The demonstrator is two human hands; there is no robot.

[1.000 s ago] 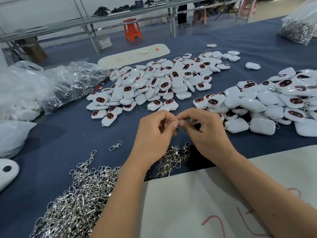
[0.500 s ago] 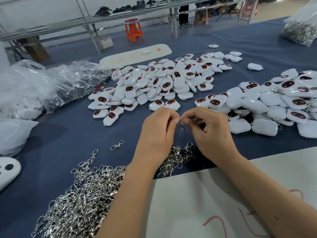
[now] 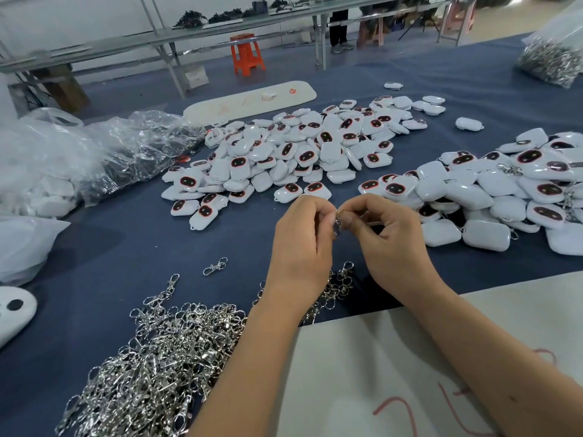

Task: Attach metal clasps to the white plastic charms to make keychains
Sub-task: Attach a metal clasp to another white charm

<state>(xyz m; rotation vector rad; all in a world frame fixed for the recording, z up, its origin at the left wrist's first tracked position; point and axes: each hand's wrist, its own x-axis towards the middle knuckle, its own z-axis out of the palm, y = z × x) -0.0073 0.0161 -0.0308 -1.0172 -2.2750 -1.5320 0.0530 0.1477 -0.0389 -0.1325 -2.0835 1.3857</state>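
My left hand (image 3: 299,244) and my right hand (image 3: 391,244) meet above the blue cloth and both pinch one small metal clasp (image 3: 338,223) between their fingertips. A white charm seems tucked in my right palm, mostly hidden. A big heap of loose metal clasps (image 3: 164,357) lies at the lower left. White charms with dark faces lie in a pile (image 3: 293,152) beyond my hands. A second pile of charms (image 3: 504,190), some with clasps on, lies to the right.
Crumpled clear plastic bags (image 3: 94,152) lie at the left. A white board with red marks (image 3: 410,373) covers the near right. A single clasp (image 3: 215,266) lies alone on the cloth. A bag of clasps (image 3: 552,58) sits far right. An orange stool (image 3: 247,53) stands behind.
Both hands have kept working the clasp at their fingertips, shifting slightly; the clasp now hangs down more visibly between them.
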